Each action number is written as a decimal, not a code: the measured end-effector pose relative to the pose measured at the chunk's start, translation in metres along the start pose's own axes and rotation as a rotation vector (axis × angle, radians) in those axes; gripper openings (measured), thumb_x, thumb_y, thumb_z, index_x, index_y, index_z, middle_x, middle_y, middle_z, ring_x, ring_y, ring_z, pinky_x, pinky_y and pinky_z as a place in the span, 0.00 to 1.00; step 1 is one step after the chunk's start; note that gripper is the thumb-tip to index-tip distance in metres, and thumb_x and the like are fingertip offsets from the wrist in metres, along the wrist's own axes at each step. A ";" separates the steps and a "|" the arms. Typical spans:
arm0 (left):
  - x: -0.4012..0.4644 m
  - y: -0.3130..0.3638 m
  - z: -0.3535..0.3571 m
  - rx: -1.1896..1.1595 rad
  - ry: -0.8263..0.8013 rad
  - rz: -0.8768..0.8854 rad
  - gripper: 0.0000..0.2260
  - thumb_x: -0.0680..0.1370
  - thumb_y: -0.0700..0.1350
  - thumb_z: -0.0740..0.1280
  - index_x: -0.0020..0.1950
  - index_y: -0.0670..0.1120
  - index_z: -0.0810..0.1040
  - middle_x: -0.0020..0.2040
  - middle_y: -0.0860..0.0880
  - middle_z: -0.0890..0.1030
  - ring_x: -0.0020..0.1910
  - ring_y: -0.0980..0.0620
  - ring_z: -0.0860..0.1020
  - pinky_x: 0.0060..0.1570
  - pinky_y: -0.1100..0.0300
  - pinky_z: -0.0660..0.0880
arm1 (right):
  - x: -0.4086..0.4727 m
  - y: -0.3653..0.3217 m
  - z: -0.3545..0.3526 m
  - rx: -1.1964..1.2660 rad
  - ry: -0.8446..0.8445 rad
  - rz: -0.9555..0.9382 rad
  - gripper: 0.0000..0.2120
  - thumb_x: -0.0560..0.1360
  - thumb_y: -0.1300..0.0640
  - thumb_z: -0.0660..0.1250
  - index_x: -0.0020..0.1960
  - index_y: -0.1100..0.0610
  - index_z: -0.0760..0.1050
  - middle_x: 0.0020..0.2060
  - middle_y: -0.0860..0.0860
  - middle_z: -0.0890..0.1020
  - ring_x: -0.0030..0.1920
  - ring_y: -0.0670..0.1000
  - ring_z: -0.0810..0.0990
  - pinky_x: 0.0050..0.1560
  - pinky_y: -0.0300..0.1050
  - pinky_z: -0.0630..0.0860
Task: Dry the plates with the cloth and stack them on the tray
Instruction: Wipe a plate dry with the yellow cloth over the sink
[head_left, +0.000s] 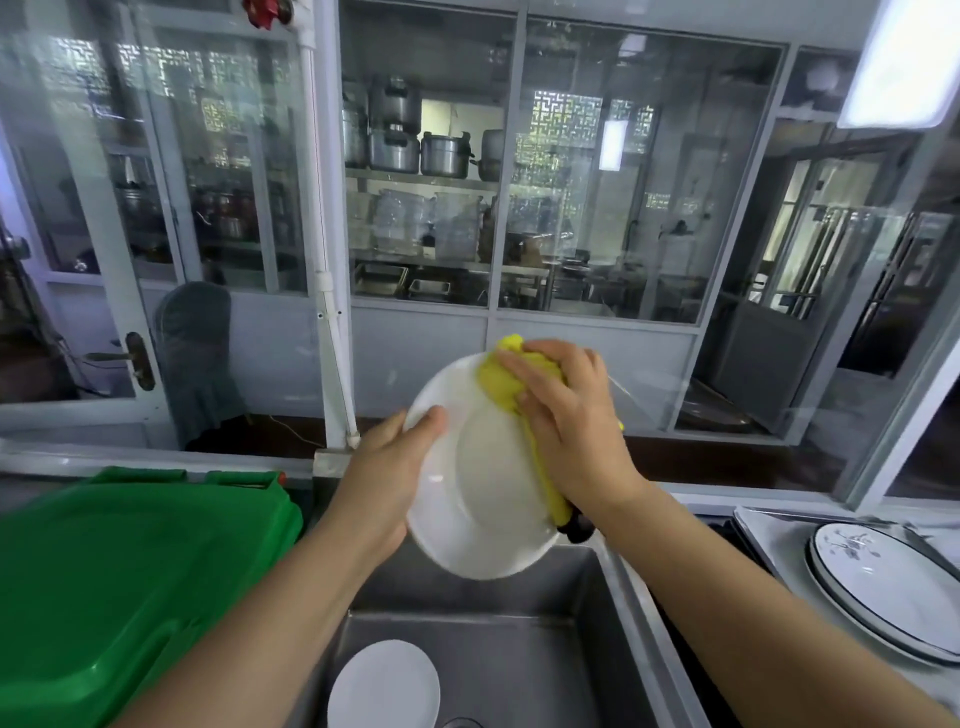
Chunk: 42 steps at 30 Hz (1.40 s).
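A white plate (483, 499) is held tilted above the steel sink (519, 644). My left hand (387, 473) grips its left rim, thumb on the face. My right hand (571, 421) grips a yellow cloth (501, 382) and presses it against the plate's upper right face and rim. Another white plate (384, 686) lies in the sink below. On the right, a metal tray (769, 535) carries a stack of white plates with dark rims and a flower print (883, 582).
A green plastic bin lid (130, 571) fills the counter at the left of the sink. Glass partitions (597, 208) stand behind the sink, with pots on shelves beyond. A white pipe (332, 312) runs down to the counter's back edge.
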<state>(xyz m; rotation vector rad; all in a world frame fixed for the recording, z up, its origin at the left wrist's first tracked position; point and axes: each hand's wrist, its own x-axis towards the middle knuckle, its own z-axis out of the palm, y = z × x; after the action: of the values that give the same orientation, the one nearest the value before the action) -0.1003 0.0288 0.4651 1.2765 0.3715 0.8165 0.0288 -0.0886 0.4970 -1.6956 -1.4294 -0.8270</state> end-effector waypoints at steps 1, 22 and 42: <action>-0.001 -0.001 -0.002 0.022 -0.037 -0.006 0.09 0.78 0.48 0.66 0.43 0.57 0.84 0.42 0.51 0.86 0.41 0.51 0.84 0.42 0.55 0.78 | 0.010 -0.009 0.004 -0.008 -0.042 -0.057 0.18 0.75 0.64 0.63 0.63 0.55 0.77 0.58 0.57 0.75 0.56 0.56 0.69 0.60 0.45 0.66; 0.016 -0.032 -0.020 -0.389 0.075 -0.198 0.08 0.79 0.50 0.63 0.54 0.51 0.78 0.45 0.52 0.86 0.42 0.54 0.84 0.38 0.58 0.77 | -0.118 -0.052 0.039 -0.132 0.177 0.415 0.18 0.78 0.54 0.55 0.67 0.47 0.67 0.62 0.50 0.68 0.59 0.53 0.65 0.64 0.42 0.61; -0.053 -0.121 0.203 -0.166 -0.052 -0.408 0.04 0.77 0.53 0.67 0.46 0.54 0.78 0.36 0.58 0.84 0.39 0.55 0.82 0.38 0.57 0.76 | -0.291 0.088 -0.155 -0.432 0.202 0.666 0.17 0.73 0.64 0.67 0.59 0.49 0.79 0.57 0.49 0.73 0.57 0.50 0.70 0.58 0.33 0.66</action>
<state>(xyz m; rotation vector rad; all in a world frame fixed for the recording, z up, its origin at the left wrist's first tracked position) 0.0383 -0.1589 0.3985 1.0190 0.4923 0.4560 0.0668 -0.3750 0.3154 -2.1508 -0.4964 -0.9172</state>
